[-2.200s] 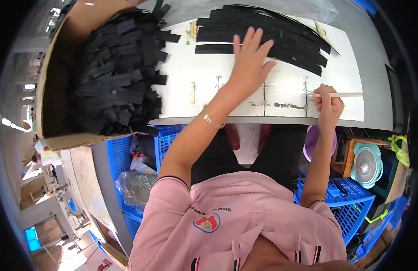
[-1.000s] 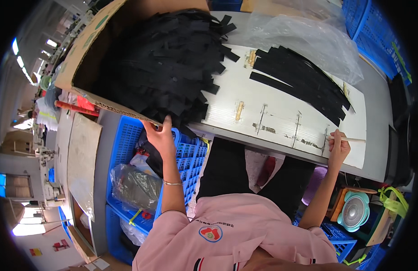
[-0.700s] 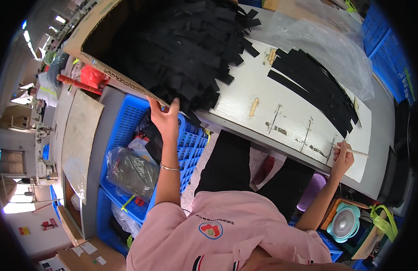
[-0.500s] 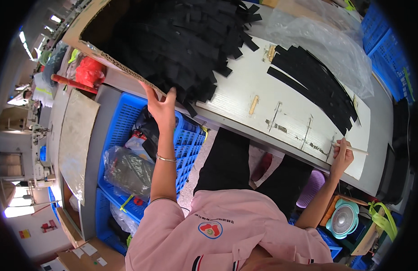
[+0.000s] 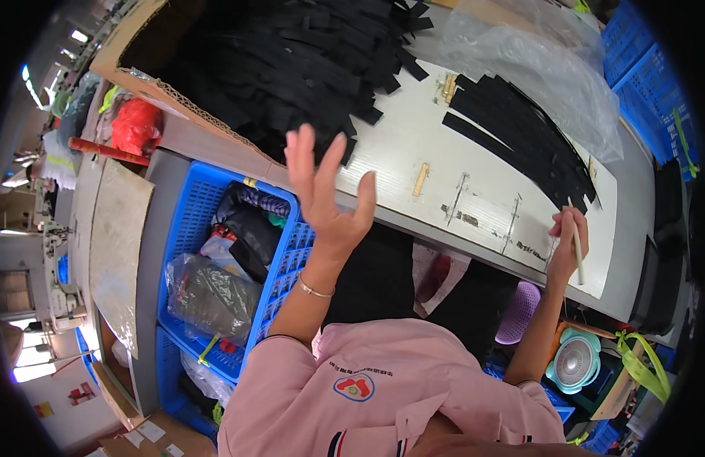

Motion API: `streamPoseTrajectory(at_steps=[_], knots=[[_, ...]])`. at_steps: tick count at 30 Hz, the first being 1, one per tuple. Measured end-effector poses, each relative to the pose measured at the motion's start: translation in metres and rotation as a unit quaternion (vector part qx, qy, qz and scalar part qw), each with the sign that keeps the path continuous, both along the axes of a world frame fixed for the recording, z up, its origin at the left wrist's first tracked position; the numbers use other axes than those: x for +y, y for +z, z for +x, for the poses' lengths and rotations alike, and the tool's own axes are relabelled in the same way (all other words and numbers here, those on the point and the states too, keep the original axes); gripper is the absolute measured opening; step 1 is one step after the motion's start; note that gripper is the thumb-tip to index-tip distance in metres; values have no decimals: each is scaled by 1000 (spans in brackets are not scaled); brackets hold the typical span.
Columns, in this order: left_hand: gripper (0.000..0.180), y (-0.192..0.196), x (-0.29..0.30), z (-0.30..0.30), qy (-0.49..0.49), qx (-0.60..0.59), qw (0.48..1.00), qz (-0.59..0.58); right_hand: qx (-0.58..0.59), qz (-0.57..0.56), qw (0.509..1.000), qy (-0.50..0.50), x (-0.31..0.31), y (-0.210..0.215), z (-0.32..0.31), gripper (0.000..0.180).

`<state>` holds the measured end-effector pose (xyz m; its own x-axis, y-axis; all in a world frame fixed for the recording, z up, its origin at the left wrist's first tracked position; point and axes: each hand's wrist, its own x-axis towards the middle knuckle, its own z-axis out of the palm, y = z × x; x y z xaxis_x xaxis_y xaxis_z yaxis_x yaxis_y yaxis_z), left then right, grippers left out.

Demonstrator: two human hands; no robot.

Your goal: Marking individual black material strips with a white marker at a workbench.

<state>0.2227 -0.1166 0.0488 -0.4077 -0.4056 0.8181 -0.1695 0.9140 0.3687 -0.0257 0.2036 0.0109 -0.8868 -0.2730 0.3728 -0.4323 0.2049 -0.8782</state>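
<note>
My left hand (image 5: 331, 196) is raised with spread fingers and holds nothing. It hovers over the table's front edge, near the heap of black strips (image 5: 291, 72) spilling from a cardboard box (image 5: 189, 107). Between the fingers of my right hand (image 5: 570, 238) is a slim white pen-like stick (image 5: 579, 263), its upper tip close to the ends of some black strips (image 5: 512, 126). Those strips lie side by side in a fanned bundle on a white board (image 5: 398, 145). Pencil-like lines and dark smudges mark the board's front part, along with small tan tape pieces.
Clear plastic sheeting (image 5: 535, 68) lies behind the bundle. Blue crates (image 5: 646, 91) stand at the far right. Below the table at left, a blue basket (image 5: 186, 221) holds bagged items. A small turquoise fan (image 5: 575, 359) sits low at right.
My left hand has let go of the box's edge, moved right and spread its fingers. My right hand has risen slightly, and the white stick has swung from sideways to nearly upright.
</note>
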Motion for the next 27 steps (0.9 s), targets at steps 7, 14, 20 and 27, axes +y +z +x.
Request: streamPoseTrajectory(at_steps=[7,14,20,27], knots=[[55,40,-70,-47,215,119,966,85,-56,-32,969,239,-142,59,11,21],[62,43,-129,-47,293,182,889,301,339,-3,883,323,-327,109,26,37],[64,35,-119,-46,289,150,891,316,340,46,855,389,-463,135,57,74],[61,33,-114,-40,261,110,907,313,317,118,855,393,-496,103,69,77]])
